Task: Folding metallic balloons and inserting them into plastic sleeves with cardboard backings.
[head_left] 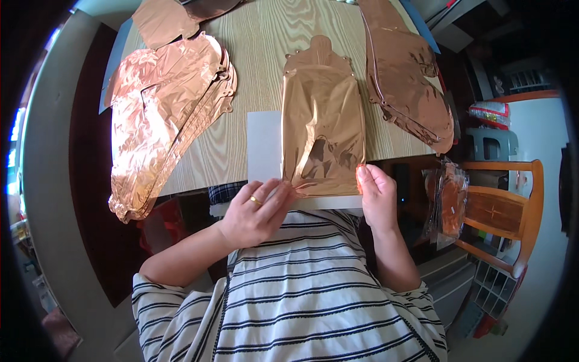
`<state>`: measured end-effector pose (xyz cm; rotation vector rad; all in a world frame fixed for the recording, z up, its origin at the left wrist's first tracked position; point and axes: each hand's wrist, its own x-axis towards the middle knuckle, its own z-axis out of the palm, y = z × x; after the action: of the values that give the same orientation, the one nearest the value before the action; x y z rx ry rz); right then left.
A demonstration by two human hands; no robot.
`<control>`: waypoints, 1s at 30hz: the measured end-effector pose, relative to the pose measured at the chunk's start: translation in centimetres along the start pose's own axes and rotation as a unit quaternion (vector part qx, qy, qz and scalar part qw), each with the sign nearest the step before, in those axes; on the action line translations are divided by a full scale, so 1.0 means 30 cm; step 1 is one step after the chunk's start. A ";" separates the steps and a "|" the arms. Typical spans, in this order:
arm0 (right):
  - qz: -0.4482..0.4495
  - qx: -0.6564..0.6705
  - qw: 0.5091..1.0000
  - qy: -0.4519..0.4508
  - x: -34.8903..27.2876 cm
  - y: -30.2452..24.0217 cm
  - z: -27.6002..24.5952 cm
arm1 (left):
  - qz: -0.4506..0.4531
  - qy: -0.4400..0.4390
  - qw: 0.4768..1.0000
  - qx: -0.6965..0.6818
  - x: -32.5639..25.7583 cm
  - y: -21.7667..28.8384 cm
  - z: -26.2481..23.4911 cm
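Note:
A flat, shiny copper-coloured foil balloon (322,120), folded into a long rectangle, lies in front of me with a rounded tab at its far end. Beneath it is a white sheet of card (263,145), showing along the left side and the near edge. My left hand (259,211), with a ring on one finger, has its bent fingers closed on the near left corner of the foil. At the near right corner, my right hand (377,190) pinches the foil's edge between thumb and fingers.
A stack of crinkled foil balloons (163,114) lies at the table's left, overhanging the near edge. More flat foil balloons (410,78) lie at the right. Another foil piece (163,24) is at far left. A wooden chair (500,211) stands right, beside clear-wrapped copper packets (451,199).

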<state>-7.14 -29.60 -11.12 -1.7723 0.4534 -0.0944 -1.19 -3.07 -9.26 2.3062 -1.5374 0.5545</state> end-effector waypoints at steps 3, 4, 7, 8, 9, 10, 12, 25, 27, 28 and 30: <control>-0.002 0.000 1.000 0.006 -0.001 -0.016 0.013 | -0.004 -0.001 1.000 0.003 -0.025 -0.008 -0.015; -0.001 0.003 1.000 0.005 -0.002 -0.018 0.013 | -0.004 -0.008 1.000 0.007 -0.030 -0.009 -0.017; -0.014 -0.009 1.000 0.008 0.001 -0.026 0.011 | -0.026 -0.018 0.999 -0.037 -0.033 -0.012 -0.023; -0.019 -0.014 1.000 0.007 0.003 -0.026 0.006 | -0.036 -0.020 0.997 -0.062 -0.019 -0.012 -0.028; -0.023 -0.018 1.000 0.007 0.004 -0.025 0.002 | -0.044 -0.026 0.993 -0.107 -0.005 -0.021 -0.042; -0.027 -0.022 0.999 0.007 0.005 -0.023 -0.003 | -0.051 -0.032 0.987 -0.151 0.015 -0.035 -0.063; -0.025 -0.036 0.999 -0.011 0.006 -0.021 -0.010 | -0.029 -0.027 0.976 -0.214 0.078 -0.058 -0.067; -0.027 0.007 0.999 -0.044 -0.053 0.018 0.000 | 0.027 -0.016 0.980 -0.197 0.332 -0.136 0.172; -0.030 -0.008 0.998 -0.045 -0.052 0.011 -0.003 | 0.000 -0.003 0.977 -0.213 0.338 -0.172 0.171; -0.032 -0.016 0.998 -0.046 -0.052 0.006 -0.005 | -0.013 -0.010 0.977 -0.214 0.344 -0.179 0.168; -0.049 -0.023 0.997 -0.049 -0.051 0.001 -0.009 | -0.038 -0.020 0.975 -0.217 0.360 -0.189 0.156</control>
<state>-8.64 -29.30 -10.80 -1.8355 0.2997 -0.0670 8.51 -11.81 -8.42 2.0346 -1.4131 0.1319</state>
